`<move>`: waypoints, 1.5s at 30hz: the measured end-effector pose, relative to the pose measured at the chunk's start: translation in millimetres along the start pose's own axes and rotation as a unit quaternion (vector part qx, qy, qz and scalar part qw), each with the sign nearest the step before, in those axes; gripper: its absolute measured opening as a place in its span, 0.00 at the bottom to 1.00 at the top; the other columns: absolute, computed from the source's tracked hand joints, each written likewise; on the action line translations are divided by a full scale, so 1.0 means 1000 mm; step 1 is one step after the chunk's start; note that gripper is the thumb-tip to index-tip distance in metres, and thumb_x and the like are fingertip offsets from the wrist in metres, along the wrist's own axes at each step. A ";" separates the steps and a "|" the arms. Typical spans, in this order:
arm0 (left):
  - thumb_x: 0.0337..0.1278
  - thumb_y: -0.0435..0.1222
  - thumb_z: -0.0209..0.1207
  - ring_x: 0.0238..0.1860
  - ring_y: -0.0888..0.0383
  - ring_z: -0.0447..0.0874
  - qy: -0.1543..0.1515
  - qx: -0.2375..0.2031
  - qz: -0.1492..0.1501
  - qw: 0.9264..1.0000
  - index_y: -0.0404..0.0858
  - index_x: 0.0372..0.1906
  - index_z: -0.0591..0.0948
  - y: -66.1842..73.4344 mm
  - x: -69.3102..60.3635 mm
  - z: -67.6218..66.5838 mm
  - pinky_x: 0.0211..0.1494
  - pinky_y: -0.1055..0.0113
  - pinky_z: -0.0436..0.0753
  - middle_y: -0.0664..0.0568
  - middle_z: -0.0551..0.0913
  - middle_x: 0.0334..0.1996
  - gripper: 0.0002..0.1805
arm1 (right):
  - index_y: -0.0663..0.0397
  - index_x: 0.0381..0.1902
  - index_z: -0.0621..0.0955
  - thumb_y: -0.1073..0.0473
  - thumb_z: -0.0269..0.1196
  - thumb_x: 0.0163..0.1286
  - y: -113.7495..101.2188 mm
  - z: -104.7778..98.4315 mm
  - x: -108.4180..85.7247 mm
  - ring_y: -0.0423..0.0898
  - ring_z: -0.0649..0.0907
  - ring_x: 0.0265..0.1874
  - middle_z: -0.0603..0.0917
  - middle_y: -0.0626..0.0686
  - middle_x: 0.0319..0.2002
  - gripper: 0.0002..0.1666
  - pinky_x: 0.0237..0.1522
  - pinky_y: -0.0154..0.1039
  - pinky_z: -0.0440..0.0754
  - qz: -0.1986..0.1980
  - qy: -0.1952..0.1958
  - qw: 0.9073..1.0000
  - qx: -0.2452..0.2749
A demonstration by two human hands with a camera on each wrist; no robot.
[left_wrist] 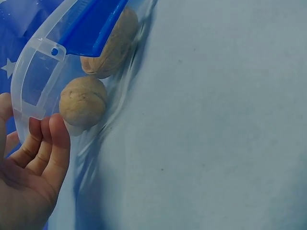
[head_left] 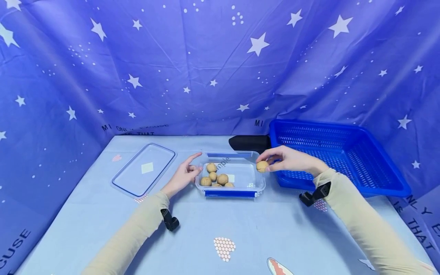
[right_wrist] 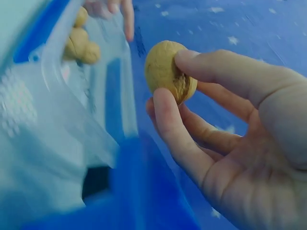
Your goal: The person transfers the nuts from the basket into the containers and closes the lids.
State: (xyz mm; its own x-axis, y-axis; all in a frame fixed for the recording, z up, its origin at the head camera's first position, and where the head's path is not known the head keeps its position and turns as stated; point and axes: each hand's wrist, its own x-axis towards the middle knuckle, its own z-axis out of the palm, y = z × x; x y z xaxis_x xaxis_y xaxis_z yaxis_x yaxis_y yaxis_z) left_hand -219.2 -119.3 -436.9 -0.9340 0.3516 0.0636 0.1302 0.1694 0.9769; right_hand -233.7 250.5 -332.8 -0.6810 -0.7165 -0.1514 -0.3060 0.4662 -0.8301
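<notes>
My right hand [head_left: 288, 159] pinches a walnut [head_left: 262, 166] between thumb and fingertips, just over the right end of a clear plastic food container [head_left: 252, 187]. In the right wrist view the walnut [right_wrist: 165, 69] shows a dark crack along its side. At the container's left end, my left hand [head_left: 183, 175] holds the rim, its index finger stretched toward the back corner. Close up, the bent fingers [left_wrist: 57, 143] of that hand touch the clear rim [left_wrist: 29, 72]. Several walnuts [head_left: 222, 179] lie inside, grouped in the left half of the container.
A clear lid [head_left: 132, 168] with a blue seal lies flat on the left of the table. On the right stands a blue perforated basket [head_left: 371, 152], close under my right forearm. A black object [head_left: 247, 143] lies behind the container, beside the basket. Starry blue cloth [head_left: 206, 57] hangs behind.
</notes>
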 end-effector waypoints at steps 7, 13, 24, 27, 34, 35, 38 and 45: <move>0.66 0.30 0.56 0.20 0.61 0.74 -0.001 -0.008 -0.010 1.000 0.39 0.74 0.58 -0.013 0.007 -0.004 0.24 0.69 0.79 0.48 0.76 0.22 0.34 | 0.58 0.55 0.80 0.65 0.64 0.66 -0.005 0.028 0.028 0.52 0.80 0.49 0.81 0.55 0.53 0.19 0.53 0.48 0.79 -0.037 -0.019 0.999 -0.025; 0.67 0.33 0.56 0.24 0.56 0.78 -0.006 0.004 -0.007 1.000 0.39 0.72 0.62 -0.012 0.011 -0.011 0.29 0.64 0.84 0.41 0.78 0.28 0.31 | 0.60 0.54 0.80 0.65 0.63 0.66 -0.005 0.046 0.047 0.52 0.81 0.48 0.80 0.56 0.53 0.18 0.52 0.49 0.79 -0.056 -0.019 0.997 -0.054; 0.68 0.35 0.57 0.27 0.53 0.79 -0.021 -0.004 -0.001 1.000 0.38 0.72 0.63 -0.007 0.008 -0.016 0.33 0.53 0.86 0.31 0.77 0.35 0.30 | 0.64 0.53 0.80 0.65 0.63 0.65 0.010 0.068 0.064 0.52 0.82 0.45 0.81 0.59 0.52 0.18 0.48 0.42 0.82 -0.054 0.002 0.992 -0.111; 0.68 0.34 0.56 0.28 0.48 0.79 -0.031 0.000 -0.004 1.000 0.37 0.73 0.62 -0.006 0.008 -0.016 0.34 0.49 0.86 0.29 0.77 0.35 0.31 | 0.65 0.55 0.80 0.65 0.63 0.64 0.013 0.069 0.061 0.52 0.82 0.44 0.81 0.59 0.53 0.20 0.47 0.42 0.82 -0.050 0.006 0.994 -0.100; 0.66 0.38 0.59 0.30 0.44 0.82 -0.047 0.035 -0.012 0.998 0.42 0.72 0.65 -0.007 0.014 -0.019 0.35 0.54 0.86 0.36 0.80 0.38 0.31 | 0.66 0.57 0.77 0.62 0.62 0.68 0.015 0.067 0.055 0.54 0.80 0.47 0.78 0.61 0.56 0.22 0.48 0.47 0.82 -0.060 0.038 0.997 -0.034; 0.66 0.37 0.59 0.31 0.43 0.82 -0.046 0.036 -0.011 0.998 0.42 0.72 0.65 -0.007 0.015 -0.021 0.35 0.54 0.86 0.35 0.80 0.38 0.31 | 0.66 0.58 0.77 0.63 0.62 0.68 0.014 0.067 0.055 0.55 0.79 0.47 0.78 0.62 0.57 0.22 0.49 0.48 0.81 -0.055 0.036 0.998 -0.024; 0.66 0.36 0.59 0.34 0.41 0.81 -0.032 0.032 -0.012 0.999 0.40 0.72 0.65 -0.008 0.015 -0.028 0.38 0.53 0.86 0.32 0.79 0.40 0.31 | 0.67 0.59 0.76 0.65 0.61 0.68 0.011 0.069 0.056 0.58 0.78 0.49 0.76 0.63 0.59 0.23 0.50 0.48 0.80 -0.040 0.030 0.999 0.006; 0.66 0.31 0.55 0.47 0.38 0.79 0.061 0.042 -0.007 0.997 0.34 0.68 0.69 -0.012 0.009 -0.056 0.47 0.56 0.84 0.29 0.76 0.48 0.25 | 0.71 0.57 0.77 0.69 0.64 0.65 0.009 0.080 0.065 0.59 0.81 0.46 0.77 0.69 0.55 0.22 0.43 0.40 0.83 -0.068 0.042 0.996 0.042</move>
State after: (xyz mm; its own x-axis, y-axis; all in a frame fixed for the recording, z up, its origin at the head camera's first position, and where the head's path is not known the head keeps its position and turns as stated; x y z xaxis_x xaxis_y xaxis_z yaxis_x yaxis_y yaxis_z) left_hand -247.3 -169.9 -436.2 -0.9689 0.2343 0.0803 0.1403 0.2523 0.9574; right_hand -227.1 166.7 -392.6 -0.6910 -0.7229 0.0082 -0.3456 0.3203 -0.8820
